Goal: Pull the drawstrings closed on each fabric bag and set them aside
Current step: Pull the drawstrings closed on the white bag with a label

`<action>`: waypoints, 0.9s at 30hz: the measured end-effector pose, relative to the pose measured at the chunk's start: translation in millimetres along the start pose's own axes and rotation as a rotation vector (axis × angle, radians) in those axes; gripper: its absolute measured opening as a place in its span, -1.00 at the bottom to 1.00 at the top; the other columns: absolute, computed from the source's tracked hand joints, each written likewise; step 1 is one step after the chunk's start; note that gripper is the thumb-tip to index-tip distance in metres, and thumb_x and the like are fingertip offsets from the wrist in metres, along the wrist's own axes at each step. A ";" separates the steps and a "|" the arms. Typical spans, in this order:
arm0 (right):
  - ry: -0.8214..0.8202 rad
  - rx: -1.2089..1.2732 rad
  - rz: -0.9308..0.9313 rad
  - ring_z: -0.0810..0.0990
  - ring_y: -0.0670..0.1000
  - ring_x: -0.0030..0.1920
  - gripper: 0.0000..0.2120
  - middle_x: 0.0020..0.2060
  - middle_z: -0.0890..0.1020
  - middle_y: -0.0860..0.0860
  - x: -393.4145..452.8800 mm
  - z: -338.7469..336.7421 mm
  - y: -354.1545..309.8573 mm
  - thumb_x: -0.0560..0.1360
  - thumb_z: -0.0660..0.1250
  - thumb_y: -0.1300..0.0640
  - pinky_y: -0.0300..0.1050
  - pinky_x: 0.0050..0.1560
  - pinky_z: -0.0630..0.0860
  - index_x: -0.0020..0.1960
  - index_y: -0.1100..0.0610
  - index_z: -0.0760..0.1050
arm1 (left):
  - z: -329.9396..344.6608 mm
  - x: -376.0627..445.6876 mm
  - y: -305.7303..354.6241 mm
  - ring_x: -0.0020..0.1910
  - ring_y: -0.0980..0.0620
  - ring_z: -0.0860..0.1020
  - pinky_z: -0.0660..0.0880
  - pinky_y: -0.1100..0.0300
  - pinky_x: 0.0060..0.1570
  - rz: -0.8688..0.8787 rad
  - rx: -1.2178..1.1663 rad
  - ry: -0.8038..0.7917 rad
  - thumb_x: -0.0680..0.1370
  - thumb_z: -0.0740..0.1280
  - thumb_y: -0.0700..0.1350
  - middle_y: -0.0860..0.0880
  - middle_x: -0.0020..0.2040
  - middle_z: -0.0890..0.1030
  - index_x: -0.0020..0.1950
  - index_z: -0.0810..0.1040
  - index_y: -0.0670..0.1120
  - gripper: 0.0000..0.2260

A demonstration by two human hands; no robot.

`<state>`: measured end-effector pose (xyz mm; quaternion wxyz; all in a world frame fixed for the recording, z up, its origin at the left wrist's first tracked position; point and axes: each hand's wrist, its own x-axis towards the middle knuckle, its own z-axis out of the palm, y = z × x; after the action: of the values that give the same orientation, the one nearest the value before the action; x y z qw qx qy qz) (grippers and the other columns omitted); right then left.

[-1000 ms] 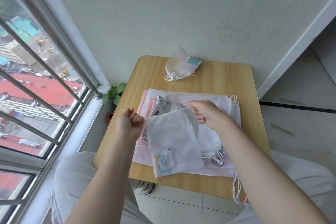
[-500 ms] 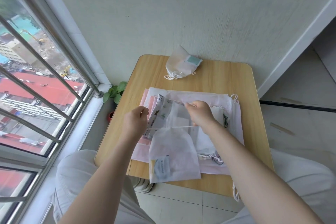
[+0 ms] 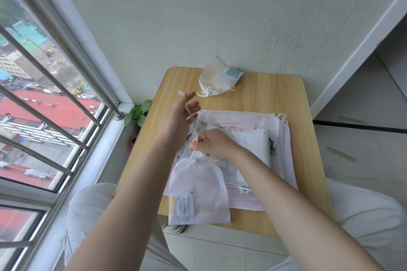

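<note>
On the wooden tabletop (image 3: 259,94), a small white translucent fabric bag (image 3: 199,191) lies at the near edge on top of a stack of flat white and pink fabric bags (image 3: 253,138), its gathered mouth pointing away from the person. The right hand (image 3: 212,144) pinches that gathered neck, fingers curled around it. The left hand (image 3: 179,119) is raised above the tabletop's left side, with the thin white drawstring (image 3: 193,136) running from the bag's neck up across its palm; its fingers are spread and mostly straight, though whether they pinch the cord is unclear. Near the far edge lies another small white fabric bag with a teal label (image 3: 218,79), its mouth cinched.
</note>
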<state>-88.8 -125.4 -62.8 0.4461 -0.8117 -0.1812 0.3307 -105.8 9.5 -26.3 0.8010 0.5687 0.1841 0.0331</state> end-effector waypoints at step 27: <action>-0.004 -0.374 0.030 0.51 -0.03 -0.13 -0.80 -0.23 0.52 -0.09 -11.5 -11.4 20.3 0.42 0.49 0.13 -0.27 -0.29 0.36 0.01 0.13 0.57 | -9.9 -30.2 -44.7 -0.18 0.05 0.58 0.52 0.19 -0.09 -0.218 0.595 0.096 0.37 0.56 -0.17 0.00 -0.21 0.67 -0.23 0.71 -0.05 -0.94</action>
<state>-89.0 -150.0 -71.2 0.2822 -0.8824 -0.2282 0.2994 -144.1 -5.2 -62.7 0.5886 0.7527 0.2834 -0.0814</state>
